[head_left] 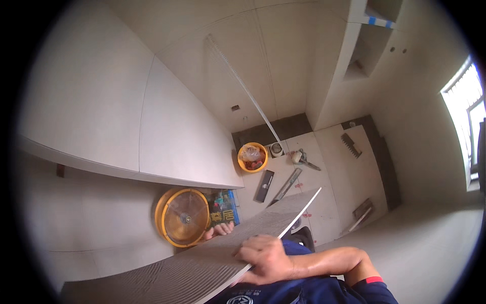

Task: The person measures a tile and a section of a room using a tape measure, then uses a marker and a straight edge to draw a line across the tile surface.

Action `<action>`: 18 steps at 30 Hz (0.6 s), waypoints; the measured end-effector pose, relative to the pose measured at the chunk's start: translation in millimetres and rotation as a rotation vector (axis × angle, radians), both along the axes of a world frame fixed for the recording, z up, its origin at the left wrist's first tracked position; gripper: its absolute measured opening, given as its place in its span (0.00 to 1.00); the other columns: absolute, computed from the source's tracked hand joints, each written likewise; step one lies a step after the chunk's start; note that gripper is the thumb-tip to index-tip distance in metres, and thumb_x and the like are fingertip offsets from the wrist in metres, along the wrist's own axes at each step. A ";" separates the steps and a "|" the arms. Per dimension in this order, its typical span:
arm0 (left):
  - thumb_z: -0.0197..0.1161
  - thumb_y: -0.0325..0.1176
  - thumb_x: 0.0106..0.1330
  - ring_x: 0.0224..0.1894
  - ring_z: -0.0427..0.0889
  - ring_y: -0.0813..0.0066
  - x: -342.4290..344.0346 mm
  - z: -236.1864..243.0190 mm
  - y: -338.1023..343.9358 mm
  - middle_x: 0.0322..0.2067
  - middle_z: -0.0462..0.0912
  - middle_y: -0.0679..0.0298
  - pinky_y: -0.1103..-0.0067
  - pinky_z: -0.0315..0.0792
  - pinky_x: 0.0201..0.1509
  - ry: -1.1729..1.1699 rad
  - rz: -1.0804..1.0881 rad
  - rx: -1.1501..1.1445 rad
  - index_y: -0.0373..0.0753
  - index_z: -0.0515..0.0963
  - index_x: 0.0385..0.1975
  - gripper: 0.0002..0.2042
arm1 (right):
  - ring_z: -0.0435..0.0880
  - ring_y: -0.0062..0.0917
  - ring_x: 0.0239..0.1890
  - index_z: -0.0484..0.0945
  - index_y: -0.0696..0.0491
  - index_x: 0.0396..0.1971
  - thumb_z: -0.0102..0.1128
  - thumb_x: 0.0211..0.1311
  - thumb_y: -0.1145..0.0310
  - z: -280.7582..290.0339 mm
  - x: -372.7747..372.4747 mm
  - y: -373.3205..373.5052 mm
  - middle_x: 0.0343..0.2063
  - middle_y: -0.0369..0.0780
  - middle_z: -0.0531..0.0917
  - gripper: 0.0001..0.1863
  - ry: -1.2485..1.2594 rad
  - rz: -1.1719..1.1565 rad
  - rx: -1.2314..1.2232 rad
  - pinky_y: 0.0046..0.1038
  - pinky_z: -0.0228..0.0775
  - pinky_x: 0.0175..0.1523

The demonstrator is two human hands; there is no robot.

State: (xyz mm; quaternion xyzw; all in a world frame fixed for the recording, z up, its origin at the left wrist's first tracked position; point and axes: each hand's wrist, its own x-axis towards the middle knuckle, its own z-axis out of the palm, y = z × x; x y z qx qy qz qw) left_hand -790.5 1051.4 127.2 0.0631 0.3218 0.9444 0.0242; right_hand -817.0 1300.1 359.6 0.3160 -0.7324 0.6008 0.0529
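A large tile (167, 263) with grey adhesive combed into ridges on its face is held up in front of my body, tilted on edge. My right hand (263, 256) grips its near edge, fingers bent over onto the ridged side. At the far edge, the fingers of my left hand (219, 230) curl over the rim; the rest of that hand is hidden behind the tile. Just beyond my left hand stands a yellow round tub (161, 218), beside a printed blue and dark package (223, 205).
On the tiled floor sit a yellow bucket (241, 161) with bags inside, a dark flat tool (264, 186), a spirit level (288, 185), a power tool (302, 159) and a notched trowel (351, 145). A long pale strip (243, 85) leans on the wall. Wall niches (365, 48) and a window (468, 106) are right.
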 end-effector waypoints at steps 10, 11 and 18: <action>0.45 0.42 0.70 0.32 0.64 0.70 44.2 -118.0 -73.4 0.24 0.72 0.62 0.68 0.59 0.48 0.087 0.337 -0.002 0.40 0.70 0.21 0.17 | 0.79 0.43 0.53 0.73 0.58 0.52 0.65 0.49 0.66 -101.1 -21.6 -59.5 0.53 0.48 0.77 0.28 -0.049 0.636 0.240 0.41 0.72 0.59; 0.45 0.41 0.70 0.31 0.63 0.71 53.1 -118.2 -84.9 0.24 0.71 0.62 0.69 0.58 0.46 0.108 0.275 -0.019 0.40 0.69 0.21 0.16 | 0.77 0.42 0.57 0.71 0.59 0.57 0.62 0.49 0.72 -114.6 -34.5 -50.8 0.58 0.50 0.74 0.31 -0.014 0.656 0.301 0.41 0.69 0.63; 0.46 0.36 0.69 0.26 0.62 0.70 77.0 -101.3 -42.8 0.21 0.65 0.66 0.69 0.59 0.41 -0.608 0.547 -0.063 0.43 0.63 0.19 0.14 | 0.80 0.41 0.54 0.77 0.62 0.50 0.60 0.43 0.77 -193.2 -48.5 -27.4 0.51 0.49 0.80 0.27 -0.092 0.648 0.378 0.38 0.75 0.57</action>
